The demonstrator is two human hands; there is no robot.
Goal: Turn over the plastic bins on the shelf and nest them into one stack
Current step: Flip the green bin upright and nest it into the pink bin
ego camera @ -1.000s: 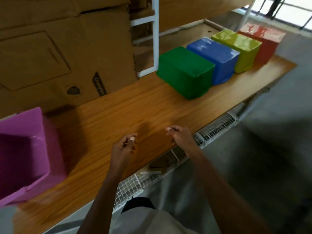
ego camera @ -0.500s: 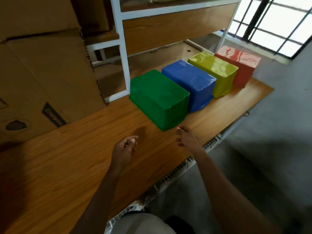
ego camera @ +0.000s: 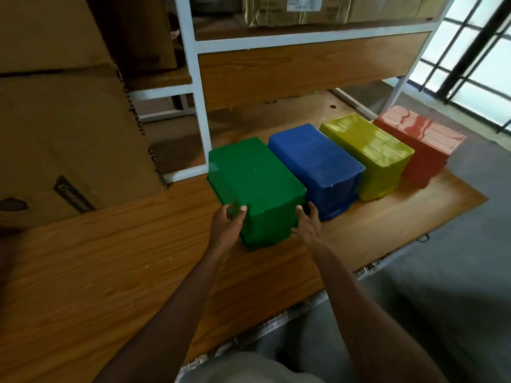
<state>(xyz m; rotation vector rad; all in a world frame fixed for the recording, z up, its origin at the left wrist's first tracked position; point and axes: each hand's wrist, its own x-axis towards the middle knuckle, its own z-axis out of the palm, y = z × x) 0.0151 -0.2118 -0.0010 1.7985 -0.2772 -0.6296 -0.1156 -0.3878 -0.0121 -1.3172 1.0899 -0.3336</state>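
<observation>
Several plastic bins lie upside down in a row on the wooden shelf board point(ego camera: 110, 272): a green bin point(ego camera: 255, 183) nearest me, then a blue bin point(ego camera: 315, 164), a yellow-green bin point(ego camera: 367, 150) and a red bin point(ego camera: 423, 139) at the far right. My left hand point(ego camera: 228, 226) presses on the green bin's near left corner, thumb up on its edge. My right hand point(ego camera: 308, 228) lies against its near right corner, between the green and blue bins. Both hands clasp the green bin, which rests flat on the board.
Large cardboard boxes point(ego camera: 69, 139) stand at the left on the board. A white metal shelf frame point(ego camera: 197, 106) rises behind the bins, with more boxes point(ego camera: 293, 9) on the level above. The board's front edge point(ego camera: 373, 265) drops to a grey floor. A barred window point(ego camera: 481, 64) is at the right.
My view swung right, so the purple bin at the left left the frame. Both hands moved forward from over the board and closed on the green bin's near corners.
</observation>
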